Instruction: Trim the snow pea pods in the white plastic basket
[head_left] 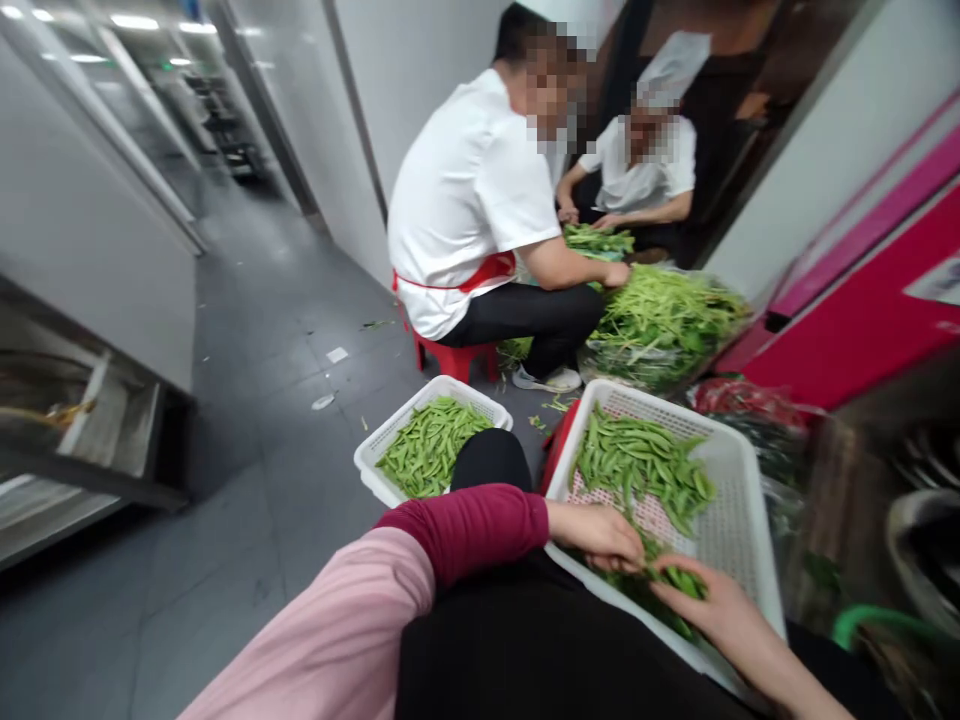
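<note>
My left hand (604, 535), in a maroon and pink sleeve, is closed with its fingertips pinched on a green pea pod at the near side of a white plastic basket (750, 500). Close by on the right, my right hand (709, 595) curls its thumb and fingers around pea pods (686, 580). The fingertips of both hands almost meet, and blur hides exactly how many pods are between them. A heap of pea pods (645, 460) lies at the far side of this basket, with the basket's floor showing in the middle.
A second white basket (364, 465) full of pea pods stands on the grey floor (247, 450), left of my knee. Ahead, a person (472, 190) on a red stool (454, 360) and another person (652, 170) handle leafy greens (667, 310). A metal shelf (75, 470) is at left.
</note>
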